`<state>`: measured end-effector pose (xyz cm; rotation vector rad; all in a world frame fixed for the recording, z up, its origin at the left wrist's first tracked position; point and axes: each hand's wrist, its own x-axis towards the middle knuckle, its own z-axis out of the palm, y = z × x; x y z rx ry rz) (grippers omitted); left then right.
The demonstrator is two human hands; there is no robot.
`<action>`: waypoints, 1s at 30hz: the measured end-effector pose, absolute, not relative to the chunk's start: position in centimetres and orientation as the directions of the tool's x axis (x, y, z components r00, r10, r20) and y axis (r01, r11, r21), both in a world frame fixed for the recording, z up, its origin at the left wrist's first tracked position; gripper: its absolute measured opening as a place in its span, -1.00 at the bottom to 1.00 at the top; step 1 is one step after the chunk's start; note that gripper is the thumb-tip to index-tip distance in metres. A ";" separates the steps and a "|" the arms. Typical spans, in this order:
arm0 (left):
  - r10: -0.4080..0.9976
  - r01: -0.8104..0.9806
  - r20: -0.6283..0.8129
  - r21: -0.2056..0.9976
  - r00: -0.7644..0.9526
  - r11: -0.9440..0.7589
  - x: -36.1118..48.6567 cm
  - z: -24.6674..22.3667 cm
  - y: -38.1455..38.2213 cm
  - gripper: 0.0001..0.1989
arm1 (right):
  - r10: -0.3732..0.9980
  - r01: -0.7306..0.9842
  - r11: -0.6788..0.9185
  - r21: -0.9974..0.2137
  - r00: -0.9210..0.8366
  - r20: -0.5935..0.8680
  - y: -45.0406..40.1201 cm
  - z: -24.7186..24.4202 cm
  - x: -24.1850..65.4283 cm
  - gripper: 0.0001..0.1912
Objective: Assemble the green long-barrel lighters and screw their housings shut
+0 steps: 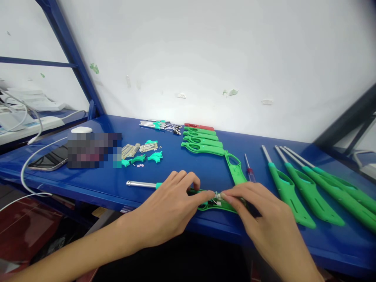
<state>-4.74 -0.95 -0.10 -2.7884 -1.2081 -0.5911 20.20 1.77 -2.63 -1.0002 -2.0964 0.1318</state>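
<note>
An opened green lighter body [221, 206] lies at the table's front edge, its inner parts showing. From its left end a silver metal tube [141, 184] with a teal collar points left. My left hand [172, 207] is closed around the left part of the body, its thumb on the small fittings inside. My right hand [261, 215] pinches the right part, thumb and forefinger at a small clear and metal piece [217, 196]. What lies under the right fingers is hidden. A loose green half shell [235, 166] rests just behind the hands.
Several finished-looking green lighters [293, 199] lie at right, beside a screwdriver [249, 172]. Green shells [202, 149] and a red shell [199, 127] are stacked behind. Metal tubes with wires [158, 125], teal triggers [155, 157], clear parts [131, 150] and a phone [49, 158] lie left.
</note>
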 end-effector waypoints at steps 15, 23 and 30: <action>0.688 0.689 0.380 0.161 0.618 -0.707 -4.8 0.0 -0.8 -0.55 | 0.654 0.598 0.720 -0.353 -0.413 0.633 1.7 -2.7 20.4 -0.83; 0.683 0.690 0.390 0.149 0.617 -0.708 -5.0 -0.2 -0.8 -0.56 | 0.657 0.592 0.721 -0.360 -0.419 0.627 1.8 -2.5 20.5 -0.83; 0.692 0.697 0.368 0.145 0.621 -0.702 -4.9 -0.1 -0.8 -0.58 | 0.675 0.607 0.705 -0.366 -0.415 0.610 1.7 -2.4 20.6 -0.80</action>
